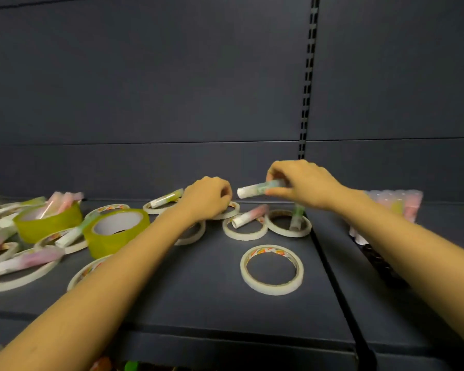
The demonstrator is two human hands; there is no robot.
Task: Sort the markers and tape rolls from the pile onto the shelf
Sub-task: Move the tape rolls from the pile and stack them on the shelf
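My right hand (303,184) holds a white and green marker (255,190) level above the dark shelf (198,290), near the back. My left hand (208,198) is curled, fingers down on a thin white tape roll (229,210); whether it grips it is unclear. Another marker (166,198) lies just left of that hand. A pink-tipped marker (248,216) rests on a white roll (244,231). A green marker (296,216) leans in a roll (288,223). One white tape roll (271,269) lies alone in front.
Two wide yellow-green tape rolls (117,231) (47,220) sit at the left among several thin rolls and markers. A bundle of pink and green markers (397,203) stands at the right on the neighbouring shelf section, past a black divider (332,271).
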